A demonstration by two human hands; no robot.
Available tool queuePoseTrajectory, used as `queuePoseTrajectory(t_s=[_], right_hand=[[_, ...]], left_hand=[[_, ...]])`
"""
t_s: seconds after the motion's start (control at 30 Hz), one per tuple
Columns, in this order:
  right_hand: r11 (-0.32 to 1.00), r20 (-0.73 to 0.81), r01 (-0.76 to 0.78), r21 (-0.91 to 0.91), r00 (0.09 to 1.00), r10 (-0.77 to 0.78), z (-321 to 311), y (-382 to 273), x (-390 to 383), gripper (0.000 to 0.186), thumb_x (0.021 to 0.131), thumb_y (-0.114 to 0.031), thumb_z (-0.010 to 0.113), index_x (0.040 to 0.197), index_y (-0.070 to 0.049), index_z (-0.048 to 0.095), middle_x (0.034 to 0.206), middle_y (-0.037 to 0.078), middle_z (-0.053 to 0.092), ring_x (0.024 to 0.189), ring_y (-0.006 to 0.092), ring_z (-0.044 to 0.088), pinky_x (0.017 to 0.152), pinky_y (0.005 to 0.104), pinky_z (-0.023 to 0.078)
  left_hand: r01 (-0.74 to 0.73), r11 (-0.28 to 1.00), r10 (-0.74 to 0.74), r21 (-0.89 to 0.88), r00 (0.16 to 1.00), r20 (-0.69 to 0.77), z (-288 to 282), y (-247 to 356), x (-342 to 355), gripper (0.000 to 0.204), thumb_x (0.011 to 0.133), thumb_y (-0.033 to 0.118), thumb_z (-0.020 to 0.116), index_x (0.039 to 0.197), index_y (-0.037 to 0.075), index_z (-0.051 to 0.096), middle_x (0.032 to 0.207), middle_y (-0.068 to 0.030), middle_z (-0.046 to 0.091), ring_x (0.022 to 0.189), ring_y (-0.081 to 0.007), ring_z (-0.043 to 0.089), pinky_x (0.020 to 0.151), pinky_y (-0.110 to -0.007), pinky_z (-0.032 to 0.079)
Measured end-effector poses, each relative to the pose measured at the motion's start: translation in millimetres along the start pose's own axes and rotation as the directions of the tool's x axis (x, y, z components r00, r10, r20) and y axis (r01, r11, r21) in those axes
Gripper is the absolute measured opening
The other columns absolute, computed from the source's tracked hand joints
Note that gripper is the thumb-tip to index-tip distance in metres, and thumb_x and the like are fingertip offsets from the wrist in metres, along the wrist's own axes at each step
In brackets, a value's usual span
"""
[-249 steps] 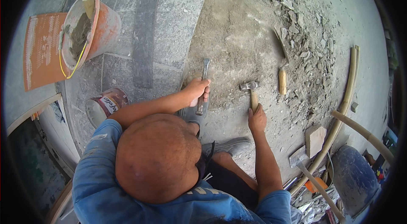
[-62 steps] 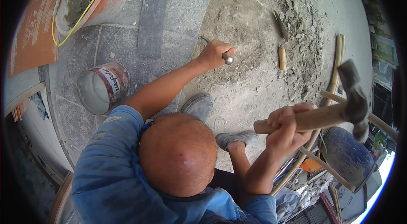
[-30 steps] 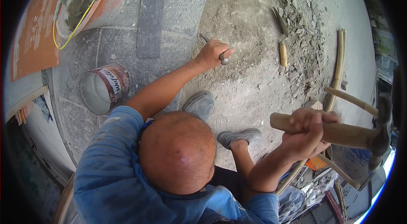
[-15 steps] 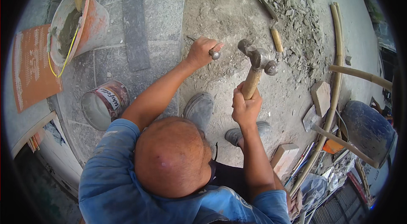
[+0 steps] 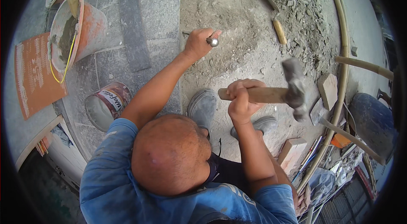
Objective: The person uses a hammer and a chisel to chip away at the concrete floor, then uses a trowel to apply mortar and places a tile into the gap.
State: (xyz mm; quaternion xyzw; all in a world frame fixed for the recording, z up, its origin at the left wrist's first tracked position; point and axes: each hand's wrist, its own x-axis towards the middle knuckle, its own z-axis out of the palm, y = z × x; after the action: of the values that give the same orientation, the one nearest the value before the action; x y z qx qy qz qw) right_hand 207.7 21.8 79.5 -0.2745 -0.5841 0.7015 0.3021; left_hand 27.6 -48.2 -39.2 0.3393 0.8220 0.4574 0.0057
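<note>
In the head view, your left hand (image 5: 197, 45) was curled tightly around a slim grey metal chisel (image 5: 213, 42), its rounded, shiny end poking out at the thumb side and most of its length hidden by your fist. The chisel was over the brown, crumbled dirt patch (image 5: 216, 1), close to the straight edge of the grey stone-tiled floor (image 5: 161, 61). Your right hand (image 5: 245, 102) was wrapped around the lower part of a hammer (image 5: 269, 95) with a pale wooden handle and a grey metal head. You held that hammer nearer to you than the chisel, its head slightly blurred, off to the right and well apart from the chisel.

Beyond your right hand, a pointed trowel with a tan wooden handle (image 5: 279, 32) lay beside a heap of grey broken rubble (image 5: 307, 20). To your left, a long dark-grey flat strip (image 5: 133, 25) lay on the tiles, with an orange, mortar-smeared bucket (image 5: 92, 25) farther left, grey mix inside it, and a maroon-and-white round tub (image 5: 123, 94) near your left forearm.
</note>
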Motion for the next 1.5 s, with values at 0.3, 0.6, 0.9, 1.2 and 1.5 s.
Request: queuePoseTrajectory(t_s=[0.3,0.6,0.9,1.2,1.5], right_hand=[[0.998,-0.072,0.012,-0.067,0.997,-0.017,8.3,-119.4,57.5,0.006,0.086,-0.004,0.050,0.091,-0.006,0.050,0.059,0.000,0.046,0.047,0.0090,0.040,0.047,0.0273,0.040],[0.807,0.201,-0.200,-0.555,0.910,0.363,-11.1,47.7,-9.8,0.012,0.081,-0.009,0.056,0.083,0.003,0.058,0.066,0.015,0.058,0.057,0.0250,0.058,0.060,0.0367,0.048],[0.951,-0.023,-0.234,-0.200,0.972,0.234,-11.6,-73.7,43.7,0.007,0.083,-0.002,0.052,0.090,-0.001,0.051,0.057,0.004,0.048,0.045,0.0113,0.045,0.045,0.0279,0.041],[0.777,0.128,-0.333,-0.535,0.876,0.464,-21.4,50.3,-31.1,0.009,0.079,-0.007,0.055,0.082,0.001,0.058,0.065,0.010,0.056,0.059,0.0199,0.056,0.059,0.0338,0.046],[0.850,-0.038,-0.309,-0.427,0.945,0.324,-27.5,-38.0,42.4,0.012,0.082,-0.007,0.057,0.089,0.002,0.059,0.062,0.004,0.056,0.052,0.0101,0.054,0.050,0.0261,0.043]], left_hand=[[0.036,0.996,-0.037,0.084,0.999,0.009,-5.7,-10.1,-4.2,0.040,0.088,0.022,0.068,0.062,0.002,0.046,0.055,-0.0165,0.049,0.050,-0.0352,0.050,0.049,-0.045,0.038],[-0.086,0.996,0.085,0.029,0.995,0.044,3.7,-8.1,-13.7,0.040,0.089,0.022,0.067,0.063,0.002,0.044,0.059,-0.0163,0.046,0.055,-0.0351,0.047,0.054,-0.043,0.039],[-0.206,0.976,0.197,0.073,0.972,0.125,-3.1,-22.3,-26.7,0.036,0.087,0.021,0.067,0.063,0.005,0.045,0.057,-0.0136,0.050,0.057,-0.0345,0.053,0.059,-0.044,0.042],[-0.194,0.980,0.187,0.035,0.973,0.133,1.0,-11.3,-25.8,0.031,0.085,0.015,0.068,0.065,0.004,0.048,0.060,-0.0136,0.051,0.059,-0.0340,0.052,0.061,-0.043,0.043],[-0.346,0.938,0.337,0.029,0.926,0.168,-4.5,-11.1,-25.9,0.035,0.084,0.016,0.071,0.061,0.005,0.045,0.056,-0.0109,0.045,0.054,-0.0313,0.049,0.060,-0.039,0.043]])
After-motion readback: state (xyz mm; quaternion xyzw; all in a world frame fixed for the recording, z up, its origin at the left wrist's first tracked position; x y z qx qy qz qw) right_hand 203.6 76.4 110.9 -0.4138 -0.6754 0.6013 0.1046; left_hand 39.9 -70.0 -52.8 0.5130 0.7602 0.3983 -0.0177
